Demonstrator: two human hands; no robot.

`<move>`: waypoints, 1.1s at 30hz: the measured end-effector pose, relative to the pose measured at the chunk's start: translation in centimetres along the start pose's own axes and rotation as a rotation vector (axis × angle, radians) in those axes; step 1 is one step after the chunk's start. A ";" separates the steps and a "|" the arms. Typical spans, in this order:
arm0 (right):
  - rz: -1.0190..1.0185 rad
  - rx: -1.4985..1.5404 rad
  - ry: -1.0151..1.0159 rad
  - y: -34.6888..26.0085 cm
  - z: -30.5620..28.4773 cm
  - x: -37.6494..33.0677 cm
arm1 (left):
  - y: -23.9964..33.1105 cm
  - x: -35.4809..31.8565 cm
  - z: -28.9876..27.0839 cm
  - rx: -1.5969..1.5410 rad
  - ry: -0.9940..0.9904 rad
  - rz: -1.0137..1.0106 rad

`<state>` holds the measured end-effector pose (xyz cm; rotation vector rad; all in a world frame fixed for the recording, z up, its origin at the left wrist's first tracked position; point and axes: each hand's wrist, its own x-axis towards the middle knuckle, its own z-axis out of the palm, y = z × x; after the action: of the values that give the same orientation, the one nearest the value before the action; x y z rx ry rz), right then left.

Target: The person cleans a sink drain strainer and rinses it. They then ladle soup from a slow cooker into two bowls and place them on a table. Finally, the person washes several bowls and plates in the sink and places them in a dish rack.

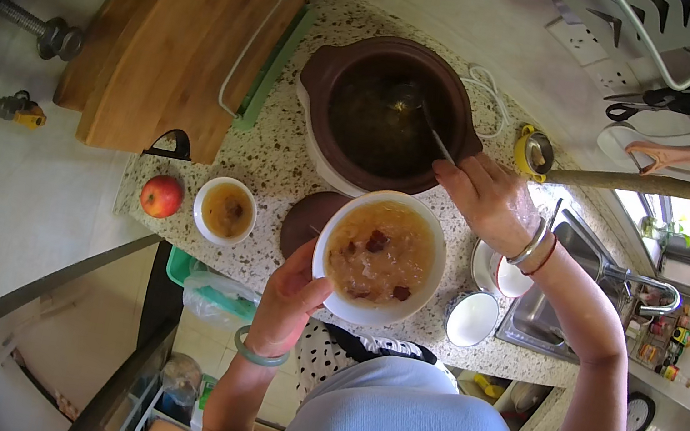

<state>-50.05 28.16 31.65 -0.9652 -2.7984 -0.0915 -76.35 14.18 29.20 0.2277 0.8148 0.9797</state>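
The head view shows two hands at work over one speckled counter (276,162). The left hand (286,296) holds one big white bowl (369,315), with the thumb bent over the rim and the fingers tucked at the side. The big bowl is in front of the pot, close to it, and looks level. In it is yellowish soup with pale soft bits and a few dark red bits. The right hand (494,207) is closed tight around the handle of one ladle (435,131). The ladle's round end is down in one brown pot (322,73), which has dark, watery soup in it. One flat, round brown thing (304,219) lies on the counter, partly under the big bowl in this view. To the left are one small white bowl (220,241) with brownish-yellow soup and a dark lump, and one red apple (161,196) just beside it. To the right, one white bowl (472,320) sits near the sink (544,330). Just behind it are more white dishes (513,280), but I cannot tell how many. One little yellow cup (522,146) stands by the right hand; what is inside is too small to tell.
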 end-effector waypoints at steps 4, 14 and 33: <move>0.105 0.105 0.060 0.1 0.3 0.1 | 0.1 0.0 0.0 0.001 0.000 -0.011; -0.054 -0.013 0.032 0.8 -0.4 0.4 | 0.0 0.0 -0.1 -0.002 0.012 -0.015; 0.978 0.911 0.033 1.4 -2.4 1.4 | 0.1 0.0 0.1 0.008 -0.001 -0.027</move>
<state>-49.90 29.79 34.29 -1.7638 -1.6536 1.1214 -76.32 14.26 29.33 0.2236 0.8187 0.9509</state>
